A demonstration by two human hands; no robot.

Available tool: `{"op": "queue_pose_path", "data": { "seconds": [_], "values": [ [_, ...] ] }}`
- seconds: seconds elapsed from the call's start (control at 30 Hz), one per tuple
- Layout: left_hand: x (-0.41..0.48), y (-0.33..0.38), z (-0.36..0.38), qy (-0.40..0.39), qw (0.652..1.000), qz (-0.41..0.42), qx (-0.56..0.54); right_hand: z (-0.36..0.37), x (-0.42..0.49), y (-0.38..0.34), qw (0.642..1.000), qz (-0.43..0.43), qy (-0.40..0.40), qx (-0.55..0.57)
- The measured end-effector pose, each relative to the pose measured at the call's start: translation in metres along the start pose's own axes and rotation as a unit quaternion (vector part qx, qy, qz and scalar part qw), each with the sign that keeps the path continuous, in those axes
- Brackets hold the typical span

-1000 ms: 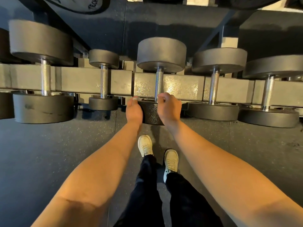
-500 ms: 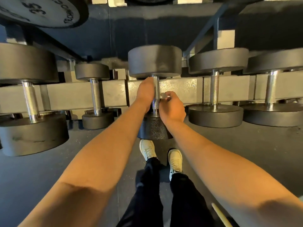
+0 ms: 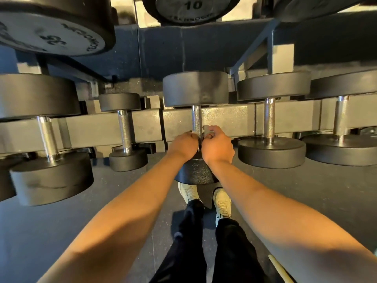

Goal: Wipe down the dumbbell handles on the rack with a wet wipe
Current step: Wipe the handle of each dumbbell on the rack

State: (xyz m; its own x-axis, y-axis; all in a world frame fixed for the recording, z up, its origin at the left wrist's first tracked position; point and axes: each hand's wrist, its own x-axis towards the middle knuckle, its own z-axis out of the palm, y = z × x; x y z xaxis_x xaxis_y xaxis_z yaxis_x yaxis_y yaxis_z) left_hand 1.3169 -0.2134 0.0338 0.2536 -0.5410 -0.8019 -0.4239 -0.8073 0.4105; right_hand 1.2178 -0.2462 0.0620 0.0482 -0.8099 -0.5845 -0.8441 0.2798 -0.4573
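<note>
Both hands sat low on the knurled handle [image 3: 196,119] of the centre dumbbell [image 3: 194,88], which lay across the rack rail [image 3: 228,119] with its near head hanging out over the floor.

Right hand [image 3: 217,146]: fingers curled, pinching a pale wet wipe [image 3: 206,128] just beside the steel. Left hand [image 3: 184,145]: fingers curled close against the handle's other side. Whether they also held the wipe could not be told.

Judged step: getting the wipe round the bar for a pass. Done well, the wipe would wrap the full girth and travel up to the far head with a twist, so the knurling got cleaned and not only its crests. Most of the handle showed bare above the hands. The near head hung over the person's pale shoes [image 3: 188,192], so the dumbbell was best left seated on the rail.

Surface: dark speckled rubber floor [image 3: 306,190].

Room: four neighbouring dumbbells [image 3: 269,119] on the same rail, two each side. Upper-tier dumbbell ends were marked 35 [image 3: 51,37] and 10 [image 3: 191,7]. A pale stick [image 3: 279,270] lay at lower right.
</note>
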Motion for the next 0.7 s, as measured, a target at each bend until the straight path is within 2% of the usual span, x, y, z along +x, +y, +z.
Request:
{"op": "queue_pose_path", "data": {
  "seconds": [0.07, 0.13, 0.2, 0.27, 0.3, 0.43, 0.7],
  "values": [
    [-0.002, 0.001, -0.003, 0.005, 0.999, 0.011, -0.045, 0.0, -0.001, 0.0, 1.0, 0.002, 0.002, 0.002],
    [0.003, 0.007, -0.008, 0.08, 0.988, -0.005, -0.134, -0.001, -0.001, 0.0, 1.0, 0.001, 0.008, 0.0],
    [0.016, 0.023, -0.016, 0.149, 0.961, -0.014, -0.231, -0.001, 0.0, 0.0, 1.0, 0.001, 0.012, 0.0],
    [0.027, 0.039, -0.018, 0.143, 0.943, -0.026, -0.299, -0.001, 0.0, 0.001, 1.0, 0.001, 0.013, 0.0],
    [0.026, 0.044, -0.016, 0.135, 0.945, -0.021, -0.297, -0.001, 0.001, 0.002, 1.0, 0.0, 0.013, 0.001],
    [0.006, 0.026, 0.0, 0.102, 0.979, 0.039, -0.173, 0.001, 0.002, 0.003, 1.0, 0.001, 0.01, 0.006],
    [0.001, 0.001, -0.005, -0.055, 0.998, 0.003, 0.016, 0.002, 0.002, 0.005, 1.0, -0.01, 0.004, 0.011]
  ]
}}
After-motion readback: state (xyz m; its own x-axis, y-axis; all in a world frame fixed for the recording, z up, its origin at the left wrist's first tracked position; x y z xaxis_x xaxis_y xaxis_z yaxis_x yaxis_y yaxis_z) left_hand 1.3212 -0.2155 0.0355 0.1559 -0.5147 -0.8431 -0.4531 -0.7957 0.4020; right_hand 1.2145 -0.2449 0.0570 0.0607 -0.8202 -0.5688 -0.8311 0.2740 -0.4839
